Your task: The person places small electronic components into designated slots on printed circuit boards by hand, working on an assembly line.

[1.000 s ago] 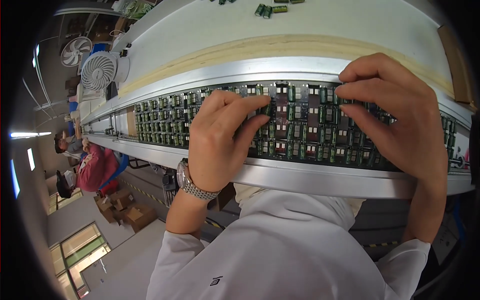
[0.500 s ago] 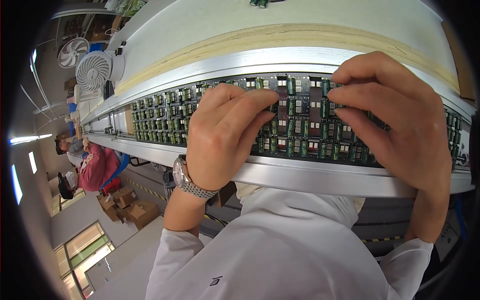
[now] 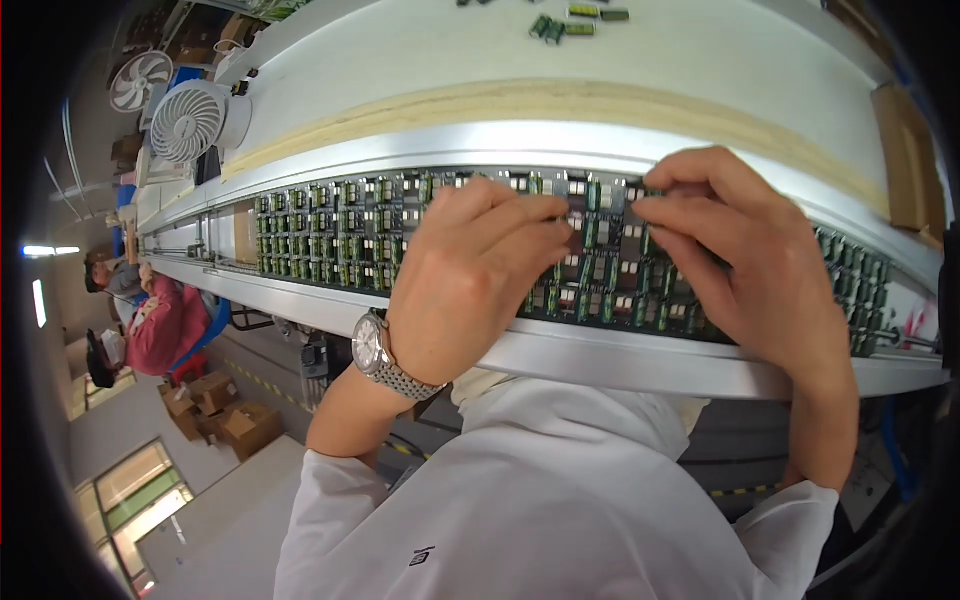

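Rows of green cylindrical capacitors (image 3: 592,195) and pale block-shaped parts stand on dark circuit boards (image 3: 618,208) between two metal rails. My left hand (image 3: 480,265), wearing a metal watch (image 3: 372,345) at the wrist, reaches over the boards with thumb and fingers pinched together. Whatever lies in that pinch is hidden by the fingers. To its right, my right hand (image 3: 755,255) bends down over the same boards, its fingertips drawn together at the far row. What those tips grip is too small and covered to make out. A narrow strip of boards shows between both hands.
Several loose capacitors (image 3: 548,28) lie on the pale bench (image 3: 420,65) beyond the far rail (image 3: 450,140). The near rail (image 3: 640,355) runs before my body. White fans (image 3: 187,122) stand at the far left; a person in red (image 3: 172,320) sits along the line. A cardboard box (image 3: 908,150) is at right.
My two hands have come nearer each other, the right one moving left across the boards. The view has shifted, bringing more loose capacitors on the bench into sight.
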The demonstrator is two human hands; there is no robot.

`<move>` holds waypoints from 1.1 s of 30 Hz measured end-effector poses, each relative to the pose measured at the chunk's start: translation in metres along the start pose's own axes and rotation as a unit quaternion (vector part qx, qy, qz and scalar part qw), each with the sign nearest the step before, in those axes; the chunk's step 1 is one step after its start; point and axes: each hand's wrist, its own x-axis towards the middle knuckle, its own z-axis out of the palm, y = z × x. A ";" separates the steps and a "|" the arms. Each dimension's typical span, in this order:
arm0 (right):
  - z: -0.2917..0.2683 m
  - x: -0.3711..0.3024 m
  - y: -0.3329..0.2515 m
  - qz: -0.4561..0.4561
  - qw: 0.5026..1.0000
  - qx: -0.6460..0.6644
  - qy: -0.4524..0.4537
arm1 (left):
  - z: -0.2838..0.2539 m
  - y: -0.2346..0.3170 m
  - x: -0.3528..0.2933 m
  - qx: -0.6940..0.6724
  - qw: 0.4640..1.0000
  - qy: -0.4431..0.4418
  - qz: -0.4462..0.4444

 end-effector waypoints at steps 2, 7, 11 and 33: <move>-0.004 -0.002 0.002 0.045 0.997 0.061 0.013 | -0.006 -0.001 0.009 -0.060 0.998 0.016 -0.025; -0.013 0.010 -0.011 0.086 0.991 0.100 -0.005 | -0.009 -0.042 0.057 -0.087 0.984 0.155 -0.010; -0.015 0.017 -0.024 0.086 0.993 0.071 -0.040 | 0.008 -0.077 0.099 0.051 0.988 0.136 -0.044; 0.015 0.006 -0.014 0.103 0.994 0.031 -0.037 | 0.006 -0.085 0.095 -0.014 0.996 0.057 0.063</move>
